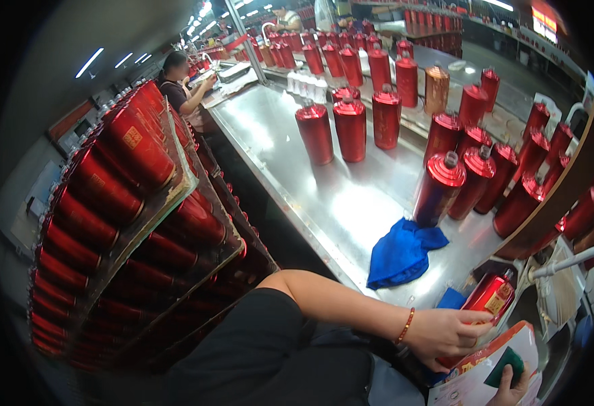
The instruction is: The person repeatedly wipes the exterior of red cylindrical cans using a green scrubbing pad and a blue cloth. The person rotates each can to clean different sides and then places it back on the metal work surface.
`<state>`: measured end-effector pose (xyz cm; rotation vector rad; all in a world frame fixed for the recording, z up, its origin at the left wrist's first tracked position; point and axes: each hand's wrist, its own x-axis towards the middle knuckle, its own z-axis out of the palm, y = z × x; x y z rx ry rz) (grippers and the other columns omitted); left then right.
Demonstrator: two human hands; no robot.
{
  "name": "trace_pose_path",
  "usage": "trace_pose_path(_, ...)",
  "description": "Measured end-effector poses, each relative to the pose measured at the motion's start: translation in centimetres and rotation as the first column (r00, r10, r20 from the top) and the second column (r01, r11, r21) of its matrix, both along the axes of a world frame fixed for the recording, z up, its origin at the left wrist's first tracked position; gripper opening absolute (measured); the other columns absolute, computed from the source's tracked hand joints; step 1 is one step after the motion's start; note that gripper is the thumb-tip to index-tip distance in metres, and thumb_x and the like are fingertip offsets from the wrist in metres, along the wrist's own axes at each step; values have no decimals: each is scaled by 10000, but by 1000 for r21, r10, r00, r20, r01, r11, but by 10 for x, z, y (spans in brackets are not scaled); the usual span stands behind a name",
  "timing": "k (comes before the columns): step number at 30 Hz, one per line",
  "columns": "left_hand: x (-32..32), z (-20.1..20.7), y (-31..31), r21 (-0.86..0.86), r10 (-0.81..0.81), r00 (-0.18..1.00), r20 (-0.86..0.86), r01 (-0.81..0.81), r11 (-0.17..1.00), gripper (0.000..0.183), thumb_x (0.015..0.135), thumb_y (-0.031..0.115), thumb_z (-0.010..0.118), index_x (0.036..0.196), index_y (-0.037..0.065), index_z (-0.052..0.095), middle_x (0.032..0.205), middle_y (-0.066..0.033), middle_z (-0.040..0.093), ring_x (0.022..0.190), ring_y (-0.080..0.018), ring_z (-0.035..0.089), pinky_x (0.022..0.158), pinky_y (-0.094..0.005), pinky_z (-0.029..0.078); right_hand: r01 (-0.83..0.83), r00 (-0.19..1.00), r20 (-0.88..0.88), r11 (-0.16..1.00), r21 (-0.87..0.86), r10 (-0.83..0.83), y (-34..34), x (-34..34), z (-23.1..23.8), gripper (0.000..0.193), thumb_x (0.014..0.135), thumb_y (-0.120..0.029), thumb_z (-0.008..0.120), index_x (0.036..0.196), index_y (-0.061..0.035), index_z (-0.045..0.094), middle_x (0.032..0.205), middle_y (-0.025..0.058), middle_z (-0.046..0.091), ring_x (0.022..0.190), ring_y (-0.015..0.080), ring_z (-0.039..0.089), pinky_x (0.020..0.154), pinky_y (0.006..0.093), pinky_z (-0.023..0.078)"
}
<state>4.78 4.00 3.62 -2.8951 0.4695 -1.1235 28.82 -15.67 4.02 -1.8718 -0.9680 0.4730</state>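
The left hand (449, 333) is wrapping its fingers around a shiny red bottle with a gold label (489, 296), down low by the edge of the long silver metal table (276, 135). The right hand (513, 389) is gripping a red and white cardboard box (476, 379) from below. A crumpled blue cloth (401, 254) is lying on the table nearby, beside many tall red bottles (439, 186). A rack of red bottles (107, 203) is standing on the left.
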Motion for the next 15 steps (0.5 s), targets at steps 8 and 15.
trace_pose_path(8, 8, -6, 2, -132, -51, 998, -40, 45, 990, 727, 814, 531, 685, 1198, -86, 674, 1281, -249, 641, 1389, -400, 440, 1224, -531, 249, -97, 995, 29, 995, 2, 97, 22, -21, 12, 208, 932, -75, 684, 1100, 42, 643, 987, 55, 650, 909, 134, 599, 833, 267, 481)
trace_pose_path(15, 10, -14, -6, -134, -26, 999, -42, 20, 991, 736, 754, 492, 744, 1193, -93, 667, 1294, -258, 631, 1417, -422, 410, 1219, -537, 257, -162, 986, 45, 987, 24, 161, 31, -32, 13, 198, 924, -72, 690, 1085, 37, 651, 966, 52, 654, 884, 131, 605, 810, 270, 490)
